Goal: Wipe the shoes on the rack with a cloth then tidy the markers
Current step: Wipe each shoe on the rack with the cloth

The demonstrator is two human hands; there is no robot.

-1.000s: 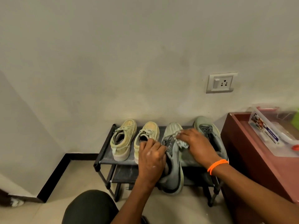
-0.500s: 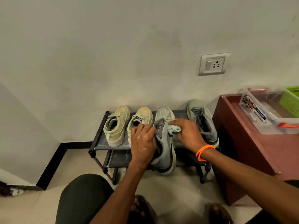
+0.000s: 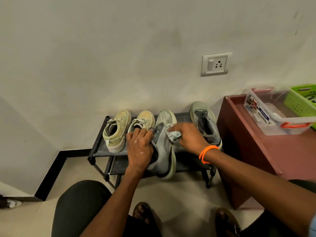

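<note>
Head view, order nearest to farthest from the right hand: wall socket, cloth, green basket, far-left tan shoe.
1. cloth, gripped in the right hand
2. far-left tan shoe, left end of the rack
3. wall socket and green basket: too close to call

Wall socket (image 3: 216, 64), maroon cabinet (image 3: 253, 147) w/ clear tub (image 3: 282, 124) (green basket (image 3: 302, 100) beside)

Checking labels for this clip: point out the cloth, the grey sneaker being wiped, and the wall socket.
cloth (image 3: 173, 136): head view, on the bunched fabric showing beside the right hand's fingers.
grey sneaker (image 3: 165, 154): head view, on its side panel.
wall socket (image 3: 216, 64): head view, on the plate's middle.
</note>
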